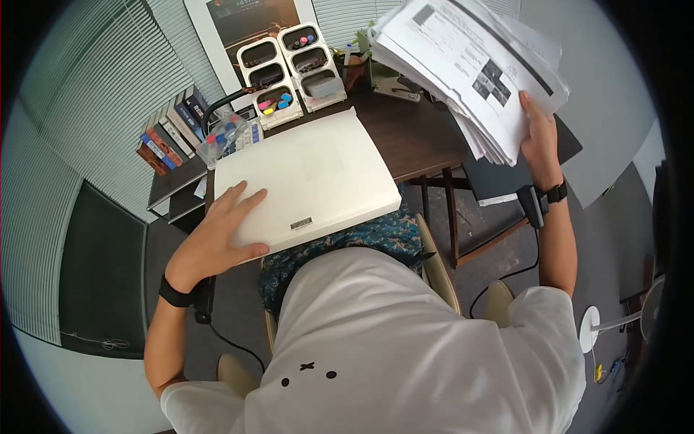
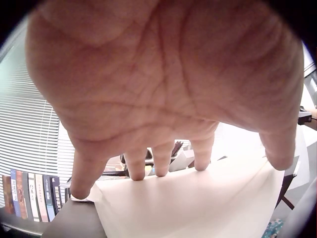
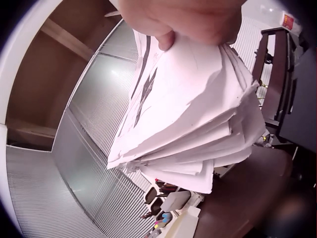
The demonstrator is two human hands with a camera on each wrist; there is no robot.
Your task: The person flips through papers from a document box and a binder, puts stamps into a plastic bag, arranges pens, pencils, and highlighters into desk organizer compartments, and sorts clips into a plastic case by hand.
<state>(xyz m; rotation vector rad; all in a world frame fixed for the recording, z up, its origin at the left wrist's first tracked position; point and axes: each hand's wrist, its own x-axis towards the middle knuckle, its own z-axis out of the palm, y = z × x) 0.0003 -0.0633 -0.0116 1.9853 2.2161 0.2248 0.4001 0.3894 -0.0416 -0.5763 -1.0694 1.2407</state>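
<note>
A thick stack of printed papers (image 1: 463,79) is held up over the right side of the desk. My right hand (image 1: 541,137) grips its near edge, thumb on top and the other fingers hidden beneath. In the right wrist view the loose sheets (image 3: 183,109) fan apart at the far end. On the desk in front of my lap lies a white file box (image 1: 318,166), its lid down and a small label at the near edge. My left hand (image 1: 224,231) rests on its left part with fingers spread; in the left wrist view the fingertips touch the white surface (image 2: 188,203).
White organizers (image 1: 278,101) with markers stand at the back of the dark desk (image 1: 412,137). At the left are a clear container of bottles (image 1: 228,137) and a row of books (image 1: 173,130). A dark flat panel (image 1: 499,173) lies under the raised papers.
</note>
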